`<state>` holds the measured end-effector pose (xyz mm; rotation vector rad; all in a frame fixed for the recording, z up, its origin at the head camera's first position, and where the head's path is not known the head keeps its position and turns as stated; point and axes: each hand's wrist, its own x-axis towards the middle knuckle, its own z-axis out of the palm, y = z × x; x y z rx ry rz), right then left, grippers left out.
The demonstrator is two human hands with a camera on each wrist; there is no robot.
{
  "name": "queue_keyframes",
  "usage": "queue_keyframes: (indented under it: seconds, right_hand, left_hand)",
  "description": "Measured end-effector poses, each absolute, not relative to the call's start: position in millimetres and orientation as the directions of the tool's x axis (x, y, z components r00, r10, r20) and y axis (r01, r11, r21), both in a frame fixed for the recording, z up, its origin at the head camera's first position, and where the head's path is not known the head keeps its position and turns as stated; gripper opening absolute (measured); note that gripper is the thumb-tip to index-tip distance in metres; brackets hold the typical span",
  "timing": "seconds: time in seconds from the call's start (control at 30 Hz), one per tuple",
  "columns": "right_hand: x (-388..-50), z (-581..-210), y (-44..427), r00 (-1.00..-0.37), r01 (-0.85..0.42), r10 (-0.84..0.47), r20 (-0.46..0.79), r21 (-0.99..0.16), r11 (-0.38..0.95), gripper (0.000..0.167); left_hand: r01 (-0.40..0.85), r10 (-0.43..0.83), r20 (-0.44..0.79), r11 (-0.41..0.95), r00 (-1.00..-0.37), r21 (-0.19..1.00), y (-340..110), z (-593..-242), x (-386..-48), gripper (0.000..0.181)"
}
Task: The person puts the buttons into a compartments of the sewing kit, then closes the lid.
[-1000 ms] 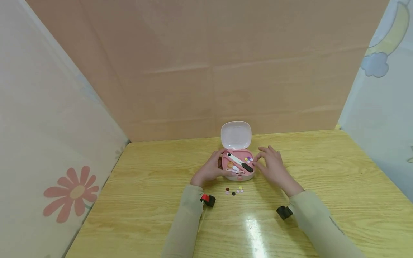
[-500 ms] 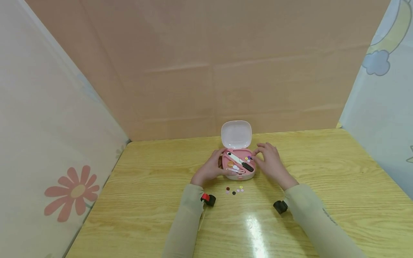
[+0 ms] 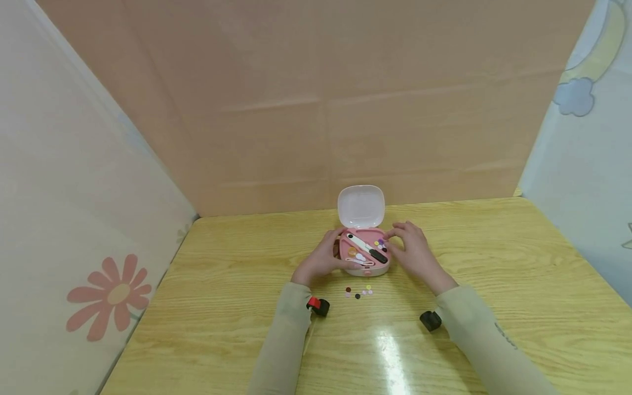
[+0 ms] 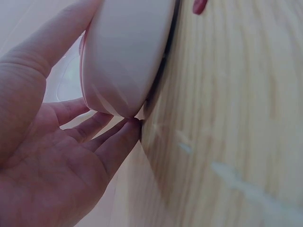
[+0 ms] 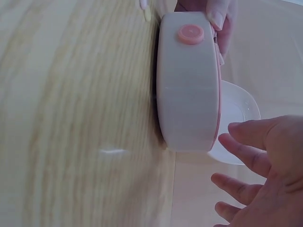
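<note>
In the head view a pink-and-white box stands on the table with its white lid raised. My left hand holds its left side, thumb at the front and fingers behind, as the left wrist view confirms. Diagonally inside lies a slim white tool with a black end. Small buttons sit in the right compartment, a dark one among them. My right hand hovers over the box's right rim. In the right wrist view its thumb and fingers are apart, holding nothing.
Several loose buttons lie on the wooden table in front of the box. An orange disc, white discs and a white looped piece fill the left compartment. A brown backdrop rises behind the table.
My right hand has moved a little left over the compartment and let go of a dark button, which now lies among the others. The left hand keeps its hold on the box.
</note>
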<state>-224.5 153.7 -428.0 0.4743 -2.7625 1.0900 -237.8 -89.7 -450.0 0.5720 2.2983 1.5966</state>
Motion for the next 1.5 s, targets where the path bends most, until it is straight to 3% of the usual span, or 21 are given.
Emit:
queue_keyframes:
  seconds: [0.27,0.63,1.5]
  right_hand:
    - [-214,-427,152,-0.938,-0.347,-0.258,0.232,-0.643,0.683,0.024]
    - [-199,-428,155,-0.888,-0.451,-0.293,0.355,-0.547,0.705,0.023]
    - [-156,-429,152,-0.88,-0.474,-0.358,0.311,-0.54,0.696,0.028]
  left_hand:
    - [0.151,0.464,-0.017,0.322,-0.886,0.935,-90,-449,-237,0.094]
    - [0.134,0.463,-0.025,0.307,-0.886,0.942,-90,-448,-236,0.094]
    - [0.138,0.477,-0.015,0.284,-0.879,0.949,-90,-451,-237,0.094]
